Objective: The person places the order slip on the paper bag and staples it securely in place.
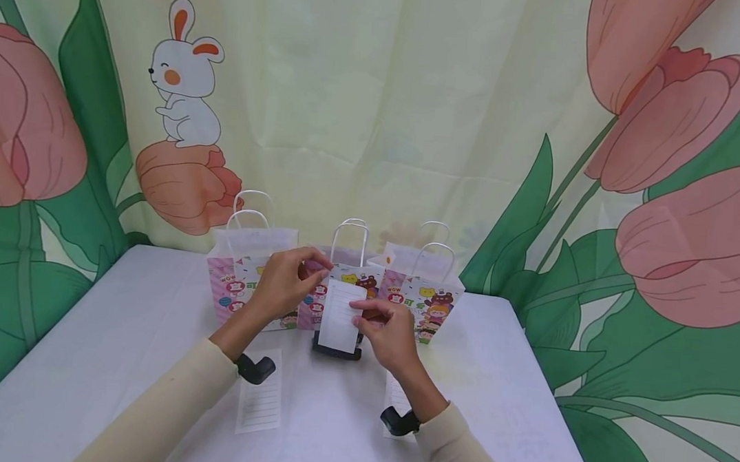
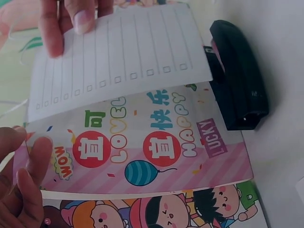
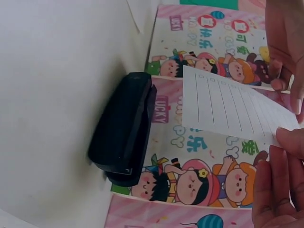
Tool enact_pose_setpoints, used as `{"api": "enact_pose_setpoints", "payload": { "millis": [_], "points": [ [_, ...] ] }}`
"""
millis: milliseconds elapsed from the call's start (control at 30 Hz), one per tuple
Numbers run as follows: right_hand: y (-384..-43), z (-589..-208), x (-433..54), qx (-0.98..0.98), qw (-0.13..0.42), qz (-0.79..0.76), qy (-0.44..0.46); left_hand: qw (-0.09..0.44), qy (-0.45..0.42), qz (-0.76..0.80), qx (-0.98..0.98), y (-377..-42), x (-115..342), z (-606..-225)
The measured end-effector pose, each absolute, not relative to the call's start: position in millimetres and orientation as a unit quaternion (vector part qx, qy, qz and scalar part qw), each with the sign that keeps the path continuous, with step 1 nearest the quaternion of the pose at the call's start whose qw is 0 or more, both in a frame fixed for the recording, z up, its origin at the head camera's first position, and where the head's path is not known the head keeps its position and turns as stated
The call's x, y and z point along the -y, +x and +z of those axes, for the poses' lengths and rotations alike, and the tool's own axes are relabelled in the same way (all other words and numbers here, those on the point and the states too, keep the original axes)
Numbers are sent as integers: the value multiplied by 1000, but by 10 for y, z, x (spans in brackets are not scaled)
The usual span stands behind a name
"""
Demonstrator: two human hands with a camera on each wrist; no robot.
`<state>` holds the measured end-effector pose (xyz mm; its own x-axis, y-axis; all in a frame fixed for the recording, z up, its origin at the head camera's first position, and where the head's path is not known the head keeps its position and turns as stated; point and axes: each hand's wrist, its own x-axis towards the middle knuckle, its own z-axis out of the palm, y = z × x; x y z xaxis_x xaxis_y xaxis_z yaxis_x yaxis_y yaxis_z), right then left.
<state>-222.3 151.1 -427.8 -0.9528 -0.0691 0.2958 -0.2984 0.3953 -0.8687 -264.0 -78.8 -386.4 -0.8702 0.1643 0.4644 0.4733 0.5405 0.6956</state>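
Holding a ruled paper slip (image 1: 339, 319) up just above the stapler (image 3: 124, 123) with the right hand (image 1: 393, 328), pinching one edge between thumb and fingers, nothing else in that grip. Tilting the slip a bit off the front of the middle bag (image 2: 126, 147), right behind the stapler. Reaching to the bag's top rim with the left hand (image 1: 284, 282), up and left from the stapler, bending the fingers close to the thumb; honestly not telling from here whether gripping the rim or just touching. Also seeing a left slip (image 1: 260, 398) and a right slip (image 1: 396, 397) lying on the table (image 1: 156, 304), nearer than the stapler. Probably doing the lining-up step, not stapling yet. Next, likely needing to square the slip to the rim, then pinching both together before going for the stapler.
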Motion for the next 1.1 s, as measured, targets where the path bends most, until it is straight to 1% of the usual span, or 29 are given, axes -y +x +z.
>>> {"api": "enact_pose_setpoints", "payload": {
  "millis": [233,833,1100],
  "points": [
    [-2304,-4210,-1482,829,118,534,113,179,-187,-444,858,-2630,786,-3867],
    [-2415,-4154,-1433,824,116,543,108,186,-187,-452,852,-2634,759,-3895],
    [-2450,-4149,-1411,820,119,549,107,203,-183,-423,864,-2646,736,-3913]
  ]
}}
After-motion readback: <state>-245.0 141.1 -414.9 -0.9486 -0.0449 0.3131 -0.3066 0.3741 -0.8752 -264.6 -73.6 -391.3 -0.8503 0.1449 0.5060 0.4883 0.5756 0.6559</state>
